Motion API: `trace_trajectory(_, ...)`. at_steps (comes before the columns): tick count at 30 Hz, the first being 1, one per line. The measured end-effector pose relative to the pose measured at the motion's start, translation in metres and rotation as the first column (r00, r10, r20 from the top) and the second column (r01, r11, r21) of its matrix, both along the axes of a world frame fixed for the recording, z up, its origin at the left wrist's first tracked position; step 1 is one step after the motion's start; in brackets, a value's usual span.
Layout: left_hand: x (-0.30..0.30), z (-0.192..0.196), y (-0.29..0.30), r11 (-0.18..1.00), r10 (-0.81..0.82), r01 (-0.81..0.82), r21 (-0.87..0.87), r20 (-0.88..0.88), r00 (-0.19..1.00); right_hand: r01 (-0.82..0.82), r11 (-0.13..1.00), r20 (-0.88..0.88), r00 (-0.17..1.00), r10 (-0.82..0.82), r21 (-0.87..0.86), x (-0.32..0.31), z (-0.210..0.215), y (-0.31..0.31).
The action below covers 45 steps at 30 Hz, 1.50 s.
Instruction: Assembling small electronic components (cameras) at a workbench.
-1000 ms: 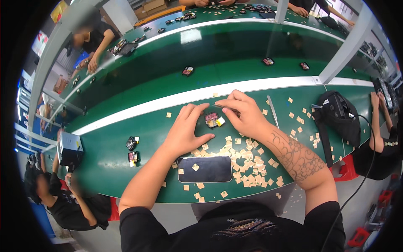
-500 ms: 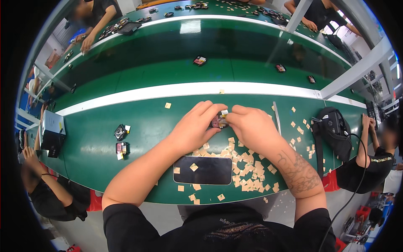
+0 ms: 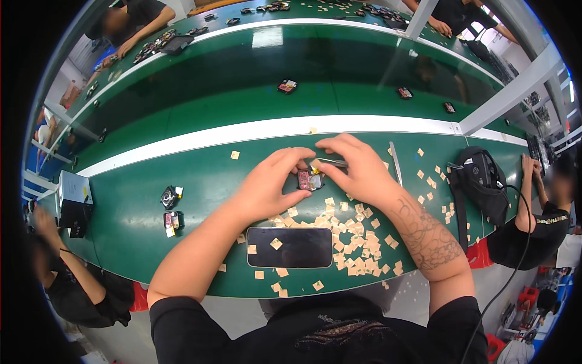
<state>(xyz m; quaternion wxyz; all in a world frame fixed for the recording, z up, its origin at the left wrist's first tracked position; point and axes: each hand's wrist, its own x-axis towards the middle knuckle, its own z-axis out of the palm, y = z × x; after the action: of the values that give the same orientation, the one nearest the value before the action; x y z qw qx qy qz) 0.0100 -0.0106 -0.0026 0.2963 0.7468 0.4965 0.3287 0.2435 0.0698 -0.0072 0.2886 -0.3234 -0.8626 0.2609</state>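
My left hand (image 3: 276,182) curls around a small black-framed electronic device (image 3: 310,179), its thumb at the near edge and its fingers at the far left side. The device lies face up, with reddish and silvery parts and a yellow tab showing. In my right hand (image 3: 357,170) a pair of metal tweezers (image 3: 333,162) is held between thumb and fingers. A small tan square (image 3: 315,164) sits at the tweezers' tip, over the device's far edge; whether it is gripped I cannot tell. Many loose tan squares (image 3: 364,265) lie scattered nearer to me.
A dark-screened phone (image 3: 291,247) lies in front of me with squares on it. Two more devices (image 3: 171,195) (image 3: 173,222) sit at left. A thin metal strip (image 3: 396,164) and black bag (image 3: 482,179) are at right. Beyond the white rail (image 3: 267,128), devices (image 3: 287,86) dot the green surface. Co-workers sit around.
My right hand has drawn back from the device and its fingers have spread, bringing the tweezers into sight. More of the device's face shows. The whole view has shifted slightly.
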Motion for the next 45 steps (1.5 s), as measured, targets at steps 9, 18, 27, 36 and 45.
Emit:
trace_trajectory(9, -0.005, 0.003, 0.0, 0.999, -0.031, 0.031, -0.03, 0.008, 0.999, -0.129, 0.969, -0.1, 0.989, 0.11, -0.21, -0.008, 0.001, -0.003)
trace_trajectory(18, -0.003, 0.004, 0.001, 0.998, -0.057, 0.056, -0.021, -0.036, 0.998, -0.148, 0.879, -0.062, 0.989, 0.134, -0.453, -0.001, 0.009, 0.001)
trace_trajectory(27, -0.001, 0.001, -0.005, 0.935, -0.098, 0.208, 0.287, -0.356, 0.929, -0.305, 0.838, -0.078, 0.95, 0.304, -0.453, 0.016, 0.021, 0.015)
trace_trajectory(36, -0.002, 0.0, -0.008, 0.916, -0.073, 0.225, 0.332, -0.415, 0.907, -0.234, 0.917, 0.031, 0.966, 0.257, -0.322, 0.007, 0.028, -0.002)
trace_trajectory(45, 0.0, -0.004, -0.007, 0.92, -0.042, 0.177, 0.35, -0.36, 0.932, -0.143, 0.965, 0.112, 0.979, 0.17, -0.218, -0.001, 0.024, -0.021)
